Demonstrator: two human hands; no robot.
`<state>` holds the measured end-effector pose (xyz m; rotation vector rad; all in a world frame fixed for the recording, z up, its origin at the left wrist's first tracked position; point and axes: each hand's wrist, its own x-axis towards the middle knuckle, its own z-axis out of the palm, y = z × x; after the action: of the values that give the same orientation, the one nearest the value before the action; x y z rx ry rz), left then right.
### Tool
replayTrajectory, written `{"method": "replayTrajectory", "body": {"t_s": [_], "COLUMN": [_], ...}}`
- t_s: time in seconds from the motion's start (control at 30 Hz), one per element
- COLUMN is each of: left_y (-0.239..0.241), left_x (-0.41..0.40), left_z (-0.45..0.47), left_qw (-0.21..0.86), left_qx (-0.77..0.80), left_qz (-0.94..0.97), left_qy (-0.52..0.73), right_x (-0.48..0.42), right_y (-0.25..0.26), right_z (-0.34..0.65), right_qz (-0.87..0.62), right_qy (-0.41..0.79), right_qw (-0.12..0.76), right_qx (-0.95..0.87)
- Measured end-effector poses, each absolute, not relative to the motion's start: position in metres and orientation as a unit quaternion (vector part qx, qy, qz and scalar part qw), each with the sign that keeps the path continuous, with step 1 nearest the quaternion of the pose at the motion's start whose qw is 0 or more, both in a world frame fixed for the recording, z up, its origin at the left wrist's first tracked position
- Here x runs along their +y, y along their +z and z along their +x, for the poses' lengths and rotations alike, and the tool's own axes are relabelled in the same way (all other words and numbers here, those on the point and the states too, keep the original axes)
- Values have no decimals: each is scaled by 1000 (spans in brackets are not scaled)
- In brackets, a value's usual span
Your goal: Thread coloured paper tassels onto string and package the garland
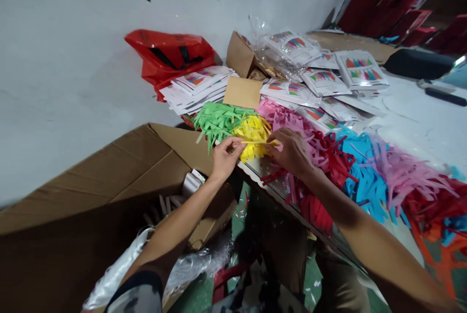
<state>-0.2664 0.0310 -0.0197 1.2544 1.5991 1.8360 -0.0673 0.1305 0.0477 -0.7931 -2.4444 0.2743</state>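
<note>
Fingers, left: the left hand [224, 157] is closing thumb and fingertips together, pinching one end of a yellow strip [260, 143].
Fingers, right: the right hand [290, 150] is bending its fingers in to the thumb and gripping the opposite end; the back of the hand is partly hiding the contact.
Yellow strip: it is spanning the gap between both hands, running nearly level in front of the yellow fringe [254, 126].
Fringe row: the yellow fringe is lying at the near edge of the white table [404, 113], between green fringe [221, 118] on the left and pink fringe [292, 121] on the right; red fringe [335, 157], blue fringe [365, 177] and a paler pink pile [419, 177] are continuing the row rightward.
Behind the row: a tan card [242, 92] is resting between a stack of white sheets [200, 84] and printed packets [323, 81].
Wall side: a red bag [175, 55] is lying against the wall [73, 60], behind the sheets.
Left of the table: a large cardboard box [134, 165] is standing open, and small white boxes [191, 183] are sitting near its inner side.
Table, far right: a black-handled tool [445, 95] is lying flat.
</note>
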Motion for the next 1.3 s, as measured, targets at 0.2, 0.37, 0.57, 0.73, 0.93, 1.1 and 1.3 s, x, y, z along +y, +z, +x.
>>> {"method": "replayTrajectory", "body": {"t_s": [0.2,0.37,0.57,0.73,0.93,1.1,1.3], "left_y": [-15,-16,-18,-16,-12,-9,-19], "left_x": [32,22,13,16,18,20,24], "left_z": [-256,-257,-252,-251,-255,-261,-268], "left_qw": [182,123,122,130,96,-23,-93], "left_qx": [565,582,586,601,609,637,643], "left_qz": [480,443,466,454,481,521,545], "left_qy": [647,670,651,645,623,568,529], "right_x": [128,132,131,141,143,135,158], "right_y": [50,49,47,44,52,70,75], "right_z": [-75,-75,-72,-72,-70,-69,-61], "right_qz": [-258,-262,-248,-243,-225,-186,-233], "right_qy": [79,137,262,374,382,363,409], "right_qw": [256,322,352,326,346,365,466], "right_qx": [-928,-899,-864,-834,-827,-837,-749]}}
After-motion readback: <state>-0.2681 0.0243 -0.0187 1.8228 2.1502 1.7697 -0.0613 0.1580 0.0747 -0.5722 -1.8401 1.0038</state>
